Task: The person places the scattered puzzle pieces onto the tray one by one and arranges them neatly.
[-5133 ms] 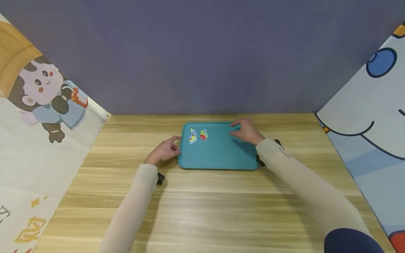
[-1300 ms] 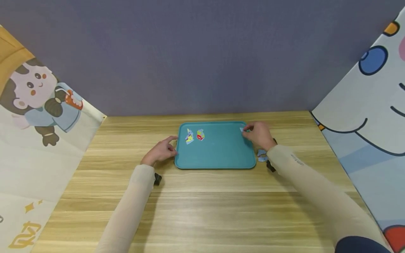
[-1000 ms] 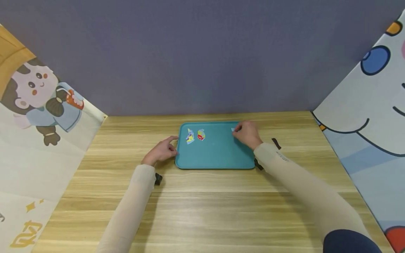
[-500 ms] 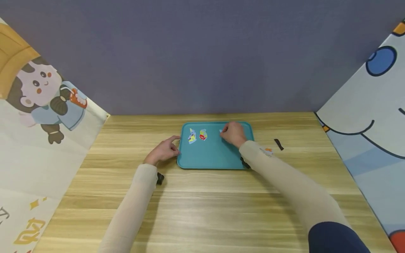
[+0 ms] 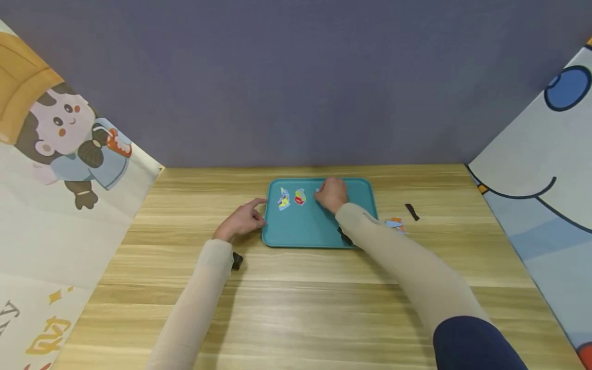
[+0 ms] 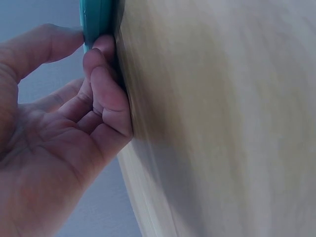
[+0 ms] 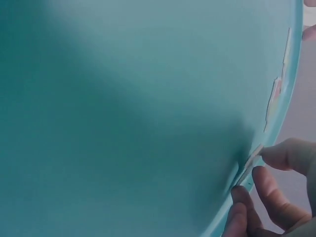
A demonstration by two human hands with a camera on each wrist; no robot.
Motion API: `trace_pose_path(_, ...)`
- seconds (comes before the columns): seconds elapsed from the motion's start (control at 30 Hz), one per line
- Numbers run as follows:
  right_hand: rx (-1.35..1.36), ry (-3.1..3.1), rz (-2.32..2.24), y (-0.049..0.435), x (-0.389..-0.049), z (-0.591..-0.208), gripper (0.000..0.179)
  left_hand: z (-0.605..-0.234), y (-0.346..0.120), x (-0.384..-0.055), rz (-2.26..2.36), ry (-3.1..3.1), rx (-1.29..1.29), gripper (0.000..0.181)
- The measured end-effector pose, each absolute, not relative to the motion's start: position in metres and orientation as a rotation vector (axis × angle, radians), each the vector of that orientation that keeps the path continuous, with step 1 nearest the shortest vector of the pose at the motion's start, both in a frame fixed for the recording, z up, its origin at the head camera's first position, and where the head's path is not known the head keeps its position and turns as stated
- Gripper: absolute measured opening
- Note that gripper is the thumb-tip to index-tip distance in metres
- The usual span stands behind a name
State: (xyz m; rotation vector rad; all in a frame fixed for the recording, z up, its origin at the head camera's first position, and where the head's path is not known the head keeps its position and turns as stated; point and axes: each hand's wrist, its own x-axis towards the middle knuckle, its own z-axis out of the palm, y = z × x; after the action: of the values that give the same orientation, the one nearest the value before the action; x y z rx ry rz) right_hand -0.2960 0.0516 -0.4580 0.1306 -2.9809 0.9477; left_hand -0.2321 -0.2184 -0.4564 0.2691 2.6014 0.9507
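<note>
The teal tray lies on the wooden table. At its left rim, my left hand holds on; the left wrist view shows the thumb and curled fingers against the tray's edge. My right hand is over the tray's far middle, pinching a small pale-blue flat piece. In the right wrist view this thin piece touches or nearly touches the tray floor, between thumb and fingers. Left of it lie a red-and-green printed piece and a yellow-and-purple printed piece.
Right of the tray, blue-and-orange flat pieces lie on the table, partly behind the right sleeve. A dark brown curved strip lies beyond them. A grey-purple wall stands behind, with cartoon-printed panels at both sides.
My right hand has moved left across the tray with the pale-blue piece, toward the two printed pieces. The blue-and-orange pieces have come into sight. My left hand has stayed at the rim.
</note>
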Motion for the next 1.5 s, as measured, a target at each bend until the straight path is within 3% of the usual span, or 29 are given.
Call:
trace_pose_path(0.27, 0.057, -3.033, 0.897, 0.047, -0.303, -0.459, 0.043, -0.455, -0.214, -0.233, 0.96, 2.598, 0.258, 0.069)
trace_pose_path(0.53, 0.121, -3.014, 0.957, 0.05, -0.307, -0.46, 0.036, -0.453, -0.211, -0.235, 0.965, 2.591, 0.26, 0.069)
trace_pose_path(0.7, 0.509, -2.969, 1.008, 0.068, -0.313, -0.462, 0.005, -0.453, -0.211, -0.235, 0.963, 2.594, 0.248, 0.069)
trace_pose_path(0.87, 1.042, -2.932, 0.962, 0.092, -0.317, -0.461, 0.026, -0.453, -0.212, -0.236, 0.964, 2.598, 0.243, 0.069)
trace_pose_path(1.03, 1.332, -2.947, 0.901, 0.106, -0.314, -0.459, 0.038, -0.451, -0.213, -0.236, 0.955, 2.599, 0.25, 0.07)
trace_pose_path(1.5, 1.072, -2.978, 0.911, 0.088, -0.318, -0.469, 0.03, -0.453, -0.212, -0.24, 0.984, 2.583, 0.242, 0.07)
